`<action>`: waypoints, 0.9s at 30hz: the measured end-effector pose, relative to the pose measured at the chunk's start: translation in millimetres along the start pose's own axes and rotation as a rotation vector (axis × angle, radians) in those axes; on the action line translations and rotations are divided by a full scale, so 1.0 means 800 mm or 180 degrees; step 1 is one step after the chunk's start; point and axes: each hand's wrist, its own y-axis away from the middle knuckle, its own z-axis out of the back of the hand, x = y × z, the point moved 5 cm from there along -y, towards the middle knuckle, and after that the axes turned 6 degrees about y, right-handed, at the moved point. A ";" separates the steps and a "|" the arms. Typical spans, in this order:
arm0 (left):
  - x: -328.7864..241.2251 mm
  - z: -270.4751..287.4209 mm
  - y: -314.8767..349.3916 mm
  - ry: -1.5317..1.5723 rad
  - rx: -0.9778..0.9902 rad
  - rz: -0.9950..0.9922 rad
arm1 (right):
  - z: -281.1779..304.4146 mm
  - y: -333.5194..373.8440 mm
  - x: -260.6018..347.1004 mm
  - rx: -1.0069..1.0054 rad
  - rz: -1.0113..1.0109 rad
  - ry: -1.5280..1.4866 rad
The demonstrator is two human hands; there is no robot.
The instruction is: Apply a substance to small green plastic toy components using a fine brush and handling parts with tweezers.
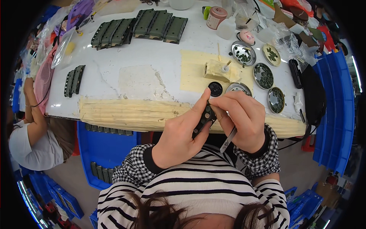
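In front of my chest, my left hand (179, 135) grips a narrow dark green strip-shaped part (206, 115) with round coppery spots along it. The part is held at a tilt, its far end between the fingertips. My right hand (244, 118) is closed around metal tweezers (228, 140), whose rear end points down toward me. Right thumb and forefinger meet the far end of the part; the tweezer tips are hidden by the fingers. Just beyond the hands are a small black round dish (215, 89) and a shiny metal dish (239, 87).
Dishes of small green pieces (263, 75) stand at the right, near a tape-covered block (221, 71). Dark green strips lie in stacks (160, 26) at the back and in a blue bin (91, 149) below the taped table edge (129, 114). Another person (36, 141) sits at left.
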 end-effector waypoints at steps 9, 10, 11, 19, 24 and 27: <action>-0.004 0.002 0.001 -0.0322 0.0105 -0.0087 | 0.000 0.002 0.002 0.0053 -0.0055 -0.0219; -0.005 0.002 0.001 -0.0360 0.0122 -0.0118 | 0.001 0.002 0.002 0.0062 -0.0033 -0.0231; -0.005 0.001 0.002 -0.0344 0.0101 -0.0136 | 0.001 0.002 0.002 0.0072 -0.0013 -0.0242; 0.026 0.003 -0.008 0.1721 -0.0122 0.0612 | 0.015 0.000 -0.032 -0.0070 -0.1102 -0.0539; 0.039 0.000 -0.009 0.3684 -0.0073 0.1742 | 0.004 -0.009 -0.094 -0.0228 -0.1325 0.0039; 0.046 -0.009 -0.006 0.4204 -0.0172 0.2004 | -0.018 -0.010 -0.105 -0.0245 -0.1164 -0.0096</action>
